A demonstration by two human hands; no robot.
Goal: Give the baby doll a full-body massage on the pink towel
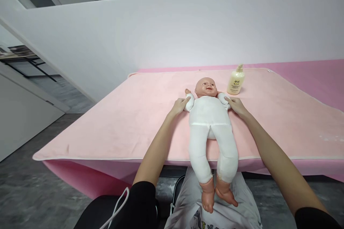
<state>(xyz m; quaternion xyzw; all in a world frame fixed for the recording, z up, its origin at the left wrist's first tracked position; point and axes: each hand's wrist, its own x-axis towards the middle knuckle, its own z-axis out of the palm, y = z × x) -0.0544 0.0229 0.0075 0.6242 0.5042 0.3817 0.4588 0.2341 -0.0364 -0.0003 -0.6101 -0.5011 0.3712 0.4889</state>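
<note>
A baby doll [210, 112] with a white cloth body lies on its back on the pink blanket [120, 125], its head toward the wall. Its legs and bare feet hang past the table's front edge, over the person's lap. My left hand [180, 106] is closed on the doll's arm at the left of the picture. On the other side, my right hand [236, 105] grips the doll's other arm, thumb on top. The undersides of both hands are hidden.
A pale yellow pump bottle [235, 80] stands upright on the blanket, to the right of the doll's head. Behind the table rises a white wall [201, 28]. A white cable [118, 209] runs by my left sleeve.
</note>
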